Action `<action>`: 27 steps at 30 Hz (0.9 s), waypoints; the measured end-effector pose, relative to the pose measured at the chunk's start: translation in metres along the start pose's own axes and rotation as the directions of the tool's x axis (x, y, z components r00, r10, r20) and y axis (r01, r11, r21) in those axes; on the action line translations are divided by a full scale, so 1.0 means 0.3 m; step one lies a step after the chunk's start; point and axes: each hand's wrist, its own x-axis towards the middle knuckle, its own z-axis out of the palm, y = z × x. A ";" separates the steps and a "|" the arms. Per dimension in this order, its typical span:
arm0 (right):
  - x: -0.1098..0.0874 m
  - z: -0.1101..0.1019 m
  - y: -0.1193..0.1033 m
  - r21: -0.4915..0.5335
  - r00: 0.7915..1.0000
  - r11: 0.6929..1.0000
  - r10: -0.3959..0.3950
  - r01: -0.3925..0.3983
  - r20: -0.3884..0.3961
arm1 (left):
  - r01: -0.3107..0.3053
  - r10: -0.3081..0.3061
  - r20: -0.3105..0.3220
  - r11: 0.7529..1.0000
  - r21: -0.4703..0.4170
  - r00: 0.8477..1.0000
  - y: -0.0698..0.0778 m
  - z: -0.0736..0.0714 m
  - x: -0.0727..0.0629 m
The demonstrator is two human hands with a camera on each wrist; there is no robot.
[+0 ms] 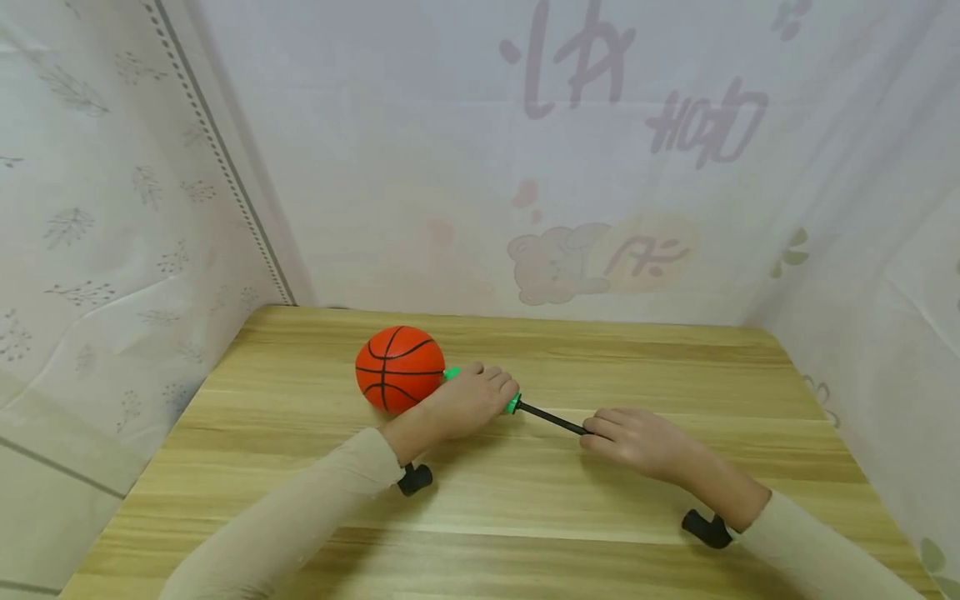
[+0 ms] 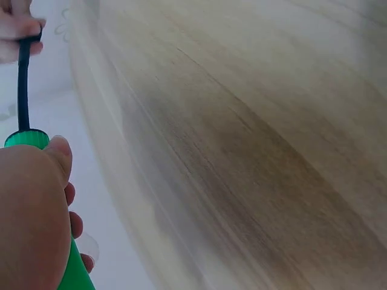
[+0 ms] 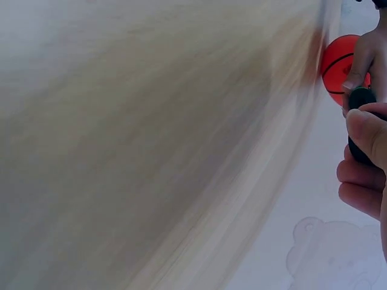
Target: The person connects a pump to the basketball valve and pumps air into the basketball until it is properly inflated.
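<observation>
An orange basketball [image 1: 397, 367] with black lines sits at the left-middle of the wooden table. My left hand [image 1: 471, 402] wraps around the green barrel [image 2: 75, 273] of a hand pump, thumb near its ribbed collar. The barrel's far end meets the ball's right side in the head view; any needle there is hidden. From the collar a thin black rod [image 1: 551, 417] extends to the right, drawn well out. My right hand [image 1: 641, 437] grips the black handle [image 3: 359, 151] at the rod's end, fingers curled over it.
The wooden table [image 1: 570, 550] reaches back to a pale printed cloth [image 1: 420, 167], with more cloth hanging at both sides. Black wrist mounts [image 1: 708, 530] hang under both forearms, close over the tabletop.
</observation>
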 end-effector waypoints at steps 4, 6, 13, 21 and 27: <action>0.055 0.032 0.018 -0.019 1.000 1.000 0.003 -0.003 0.000 | 0.013 -0.012 0.023 1.000 -0.010 1.000 0.003 -0.005 0.008; 0.085 0.052 0.027 -0.021 1.000 1.000 0.009 -0.009 -0.004 | 0.019 -0.019 0.034 1.000 -0.009 0.999 0.005 -0.005 0.013; 0.169 0.112 0.042 -0.021 0.999 0.999 0.036 -0.036 0.002 | 0.014 -0.014 0.035 1.000 0.002 0.999 0.014 -0.006 0.016; 0.143 0.097 0.038 -0.007 1.000 1.000 0.013 -0.013 -0.027 | 0.022 -0.019 0.038 0.997 -0.077 0.999 0.007 -0.010 0.005; 0.042 0.032 0.016 -0.006 0.999 1.000 -0.011 0.011 -0.046 | 0.016 -0.013 0.028 0.995 -0.098 1.000 0.002 -0.011 -0.002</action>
